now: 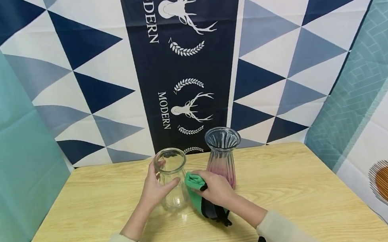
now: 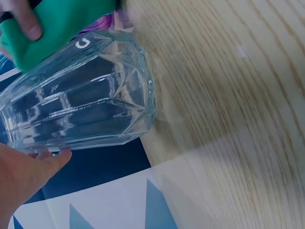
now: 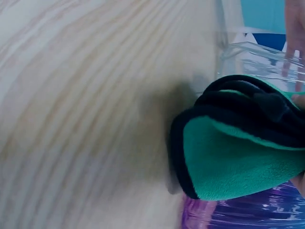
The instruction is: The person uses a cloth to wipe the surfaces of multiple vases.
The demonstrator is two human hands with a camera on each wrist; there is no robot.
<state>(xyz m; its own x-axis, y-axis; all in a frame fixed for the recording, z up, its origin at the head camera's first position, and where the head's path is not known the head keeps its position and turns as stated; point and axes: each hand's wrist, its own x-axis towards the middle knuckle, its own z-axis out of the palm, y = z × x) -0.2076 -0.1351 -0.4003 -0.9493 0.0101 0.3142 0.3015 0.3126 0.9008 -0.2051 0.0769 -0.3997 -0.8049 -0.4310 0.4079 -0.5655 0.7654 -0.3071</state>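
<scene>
A clear glass vase (image 1: 175, 199) with a wide round rim stands on the table in the head view. My left hand (image 1: 156, 189) grips it from the left, the thumb across its front near the neck. In the left wrist view the faceted lower part of the glass vase (image 2: 81, 102) shows down to its base. My right hand (image 1: 217, 188) holds a folded green cloth (image 1: 196, 200) with black edging beside the vase's right side. The cloth (image 3: 233, 162) hangs in a loose bundle in the right wrist view, its lower edge close to the table.
Just behind my right hand stands a second, ribbed glass vase (image 1: 224, 155), bluish at the flared top and pink below. The light wood table (image 1: 288, 190) ends at a patterned cloth backdrop (image 1: 187, 65). Hanging fabric (image 1: 9, 138) lines the left side.
</scene>
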